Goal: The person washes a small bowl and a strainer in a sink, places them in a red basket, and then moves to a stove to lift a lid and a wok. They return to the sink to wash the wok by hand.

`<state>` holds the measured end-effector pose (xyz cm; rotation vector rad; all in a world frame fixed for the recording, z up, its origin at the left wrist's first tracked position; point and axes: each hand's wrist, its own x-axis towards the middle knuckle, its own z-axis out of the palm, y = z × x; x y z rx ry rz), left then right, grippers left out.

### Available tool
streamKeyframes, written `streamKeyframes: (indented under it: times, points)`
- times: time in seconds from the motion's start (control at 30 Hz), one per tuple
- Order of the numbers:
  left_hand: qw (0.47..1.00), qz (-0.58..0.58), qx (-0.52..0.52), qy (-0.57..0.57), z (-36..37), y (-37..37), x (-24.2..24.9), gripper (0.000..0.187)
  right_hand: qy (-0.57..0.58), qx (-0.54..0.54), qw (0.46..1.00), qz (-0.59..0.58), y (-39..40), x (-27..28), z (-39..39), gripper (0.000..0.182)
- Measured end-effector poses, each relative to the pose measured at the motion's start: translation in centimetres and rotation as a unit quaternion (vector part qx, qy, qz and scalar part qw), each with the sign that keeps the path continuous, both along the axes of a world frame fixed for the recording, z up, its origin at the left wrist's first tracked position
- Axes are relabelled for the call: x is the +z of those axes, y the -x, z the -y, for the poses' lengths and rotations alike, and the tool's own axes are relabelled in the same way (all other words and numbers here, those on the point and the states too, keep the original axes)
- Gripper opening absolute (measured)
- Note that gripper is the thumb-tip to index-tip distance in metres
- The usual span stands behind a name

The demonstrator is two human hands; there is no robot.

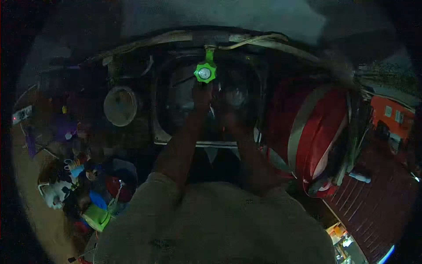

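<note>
The scene is very dark. A green tap handle (205, 72) sits over a dark sink basin (176, 110). My left hand (201, 93) reaches up just below the tap handle, close to it or touching it; the grip is too dim to read. My right hand (228, 119) is lower in the basin beside a pale round object (236, 94), perhaps a glass or bowl; whether it holds that object is unclear.
A round pale lid or plate (119, 105) lies left of the sink. A large red basin or tub (318, 132) stands to the right. Coloured clutter (94, 193) lies on the floor at lower left. A red-brown ribbed surface (378, 202) is at the right.
</note>
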<state>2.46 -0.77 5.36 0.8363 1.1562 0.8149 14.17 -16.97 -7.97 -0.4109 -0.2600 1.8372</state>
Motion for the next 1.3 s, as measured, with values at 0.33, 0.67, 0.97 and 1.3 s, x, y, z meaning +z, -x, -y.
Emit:
streamKeyframes:
  times: [0.33, 0.67, 0.97, 1.3]
  points:
    - [0.974, -0.061, -0.004, -0.22, -0.5, 0.3, -3.3, 0.024, -0.077, 0.081, 0.516, 0.849, 2.6, 15.3, -3.8, 0.035]
    - [0.854, -0.329, -0.158, -0.372, -1.6, 2.6, -9.3, 0.021, 0.174, 0.107, 0.763, 0.614, 1.0, 11.9, -2.7, 0.053]
    - [0.991, 0.023, -0.047, 0.121, -1.6, 1.0, 3.2, 0.026, 0.227, 0.045, 0.767, 0.598, 1.3, 9.5, -4.2, 0.045]
    - [0.992, -0.081, -0.046, -0.09, -0.8, -0.3, 3.7, 0.048, 0.026, 0.016, 0.564, 0.825, 3.2, 17.9, -7.9, 0.03]
